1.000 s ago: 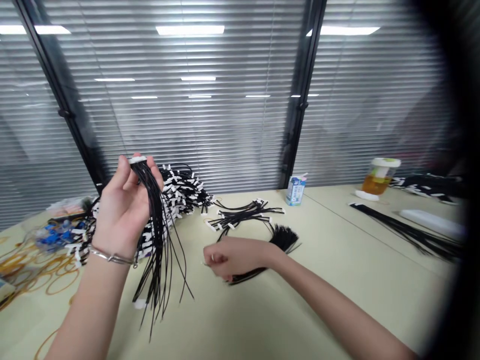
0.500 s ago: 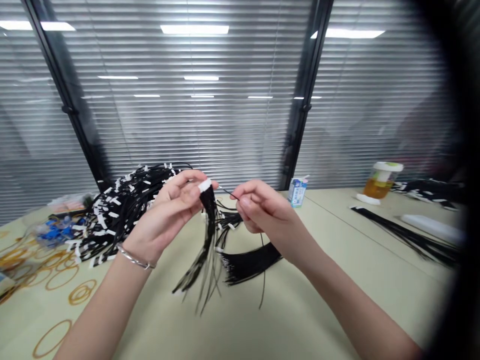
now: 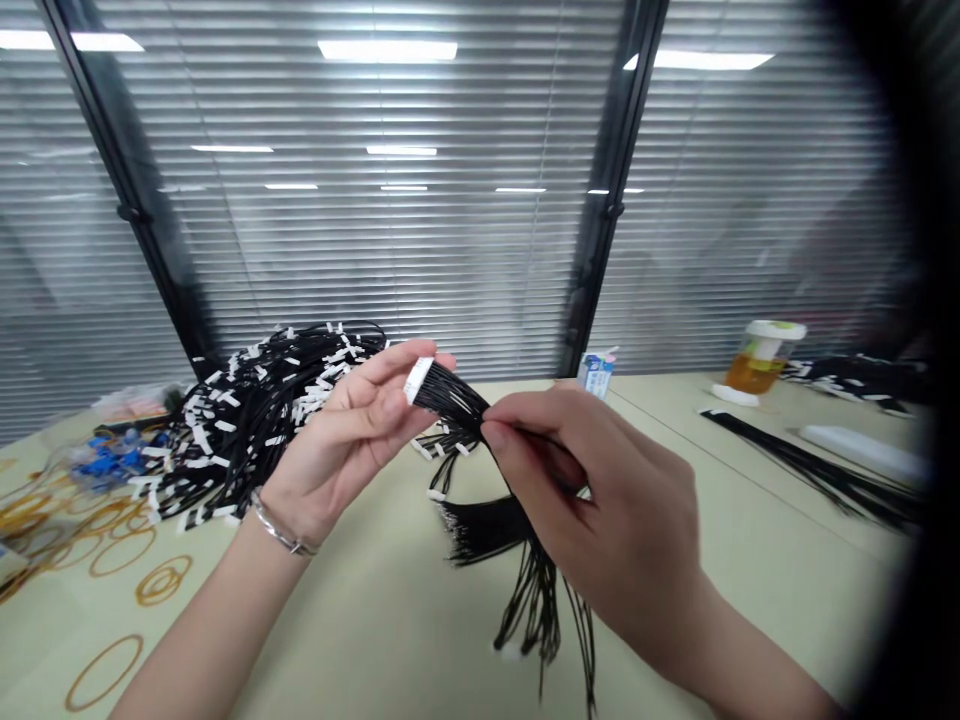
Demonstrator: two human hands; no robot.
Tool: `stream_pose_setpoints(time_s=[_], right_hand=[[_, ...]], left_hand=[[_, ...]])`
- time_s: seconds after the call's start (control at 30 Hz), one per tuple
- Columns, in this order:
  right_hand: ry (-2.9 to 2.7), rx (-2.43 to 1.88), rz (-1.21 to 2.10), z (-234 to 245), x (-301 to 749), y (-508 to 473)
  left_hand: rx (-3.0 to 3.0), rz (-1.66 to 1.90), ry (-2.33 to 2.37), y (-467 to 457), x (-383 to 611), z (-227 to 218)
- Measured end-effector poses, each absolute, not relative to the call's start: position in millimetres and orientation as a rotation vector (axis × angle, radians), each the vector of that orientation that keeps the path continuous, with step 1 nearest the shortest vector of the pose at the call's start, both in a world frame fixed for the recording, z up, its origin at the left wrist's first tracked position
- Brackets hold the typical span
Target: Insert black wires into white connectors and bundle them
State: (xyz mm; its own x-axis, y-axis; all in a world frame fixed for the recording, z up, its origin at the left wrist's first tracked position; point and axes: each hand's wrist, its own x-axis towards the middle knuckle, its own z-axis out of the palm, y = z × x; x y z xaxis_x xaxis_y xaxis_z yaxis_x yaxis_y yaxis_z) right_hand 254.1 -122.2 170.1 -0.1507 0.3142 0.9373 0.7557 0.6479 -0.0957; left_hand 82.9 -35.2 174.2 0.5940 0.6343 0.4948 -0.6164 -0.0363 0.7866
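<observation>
pinching a white-tipped black wire bundle, left hand and right hand fingers pressed on it.

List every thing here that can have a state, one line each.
wire bundle, held in the air between both hands, loose ends hanging down
left hand, grip shut on the bundle's white end
right hand, grip pinched shut around the bundle's strands
harness pile, heaped and tangled
drink carton, upright
jar, upright, lid on
blinds, shut
</observation>
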Motion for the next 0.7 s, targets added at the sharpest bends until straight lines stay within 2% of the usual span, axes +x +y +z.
stream_pose_setpoints(time_s=[0.7], right_hand=[[-1.706,-0.948,-0.588,173.8,256.4,-131.5]], left_hand=[[1.24,0.927,-0.063,-41.0,90.8,171.1]])
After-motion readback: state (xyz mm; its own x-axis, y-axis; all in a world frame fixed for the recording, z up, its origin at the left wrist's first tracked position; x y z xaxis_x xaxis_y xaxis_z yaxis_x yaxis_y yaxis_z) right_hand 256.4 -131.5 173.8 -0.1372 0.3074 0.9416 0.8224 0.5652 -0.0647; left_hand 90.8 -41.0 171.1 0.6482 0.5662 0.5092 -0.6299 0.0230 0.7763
